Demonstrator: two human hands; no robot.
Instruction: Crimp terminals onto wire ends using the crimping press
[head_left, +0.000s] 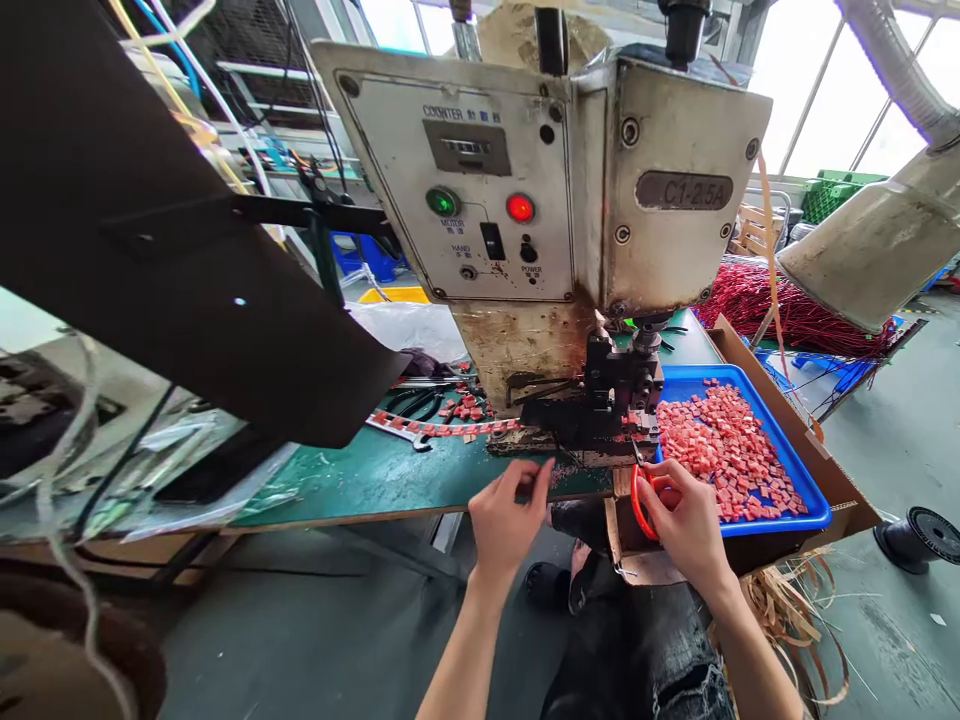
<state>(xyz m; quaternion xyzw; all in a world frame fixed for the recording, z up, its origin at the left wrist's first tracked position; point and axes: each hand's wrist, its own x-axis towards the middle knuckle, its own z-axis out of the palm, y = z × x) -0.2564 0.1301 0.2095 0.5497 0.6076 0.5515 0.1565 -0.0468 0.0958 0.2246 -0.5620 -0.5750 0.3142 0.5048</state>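
My left hand (508, 515) is raised at the front edge of the green bench (360, 478), its fingers pinched near the base of the grey press machine (540, 190); what they pinch is too small to name. My right hand (684, 522) grips red-handled scissors (643, 498), their tip pointing up toward the machine's black die head (615, 395). A strip of red terminals (442, 428) feeds into the die from the left. A blue tray (814, 505) holding a heap of red pieces (724, 450) sits just right of the scissors.
A large black panel (150, 230) overhangs the bench at left. Clear plastic bags (150, 470) lie on the bench's left end. Red wire bundles (787, 310) pile behind the tray, inside a cardboard box (832, 470). A black spool (919, 540) rests on the floor at right.
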